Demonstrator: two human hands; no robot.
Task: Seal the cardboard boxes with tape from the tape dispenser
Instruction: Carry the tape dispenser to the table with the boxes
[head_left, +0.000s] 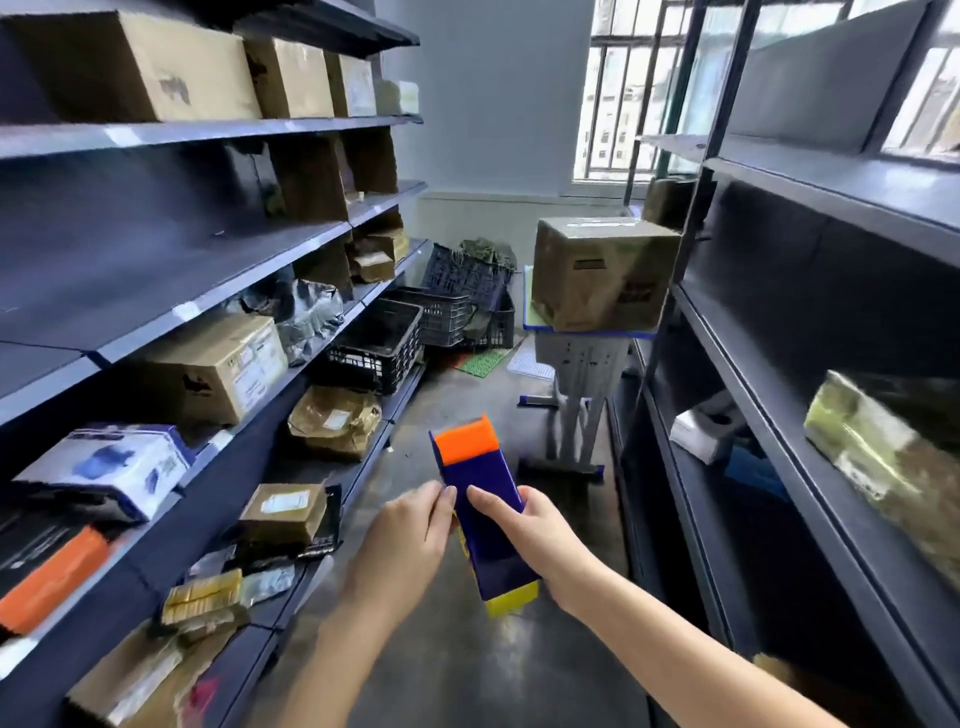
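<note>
Both my hands hold a long narrow box, dark blue with an orange far end and a yellow near end, above the aisle floor. My left hand grips its left edge with thumb and fingers. My right hand wraps round its right side, thumb on the top face. A large brown cardboard box with clear tape along its top stands on a small desk further down the aisle. No tape dispenser shows in view.
Dark metal shelves run along the left, loaded with cardboard boxes and parcels, and along the right. Black plastic crates sit on the floor at the far left. The grey floor aisle runs toward a barred window.
</note>
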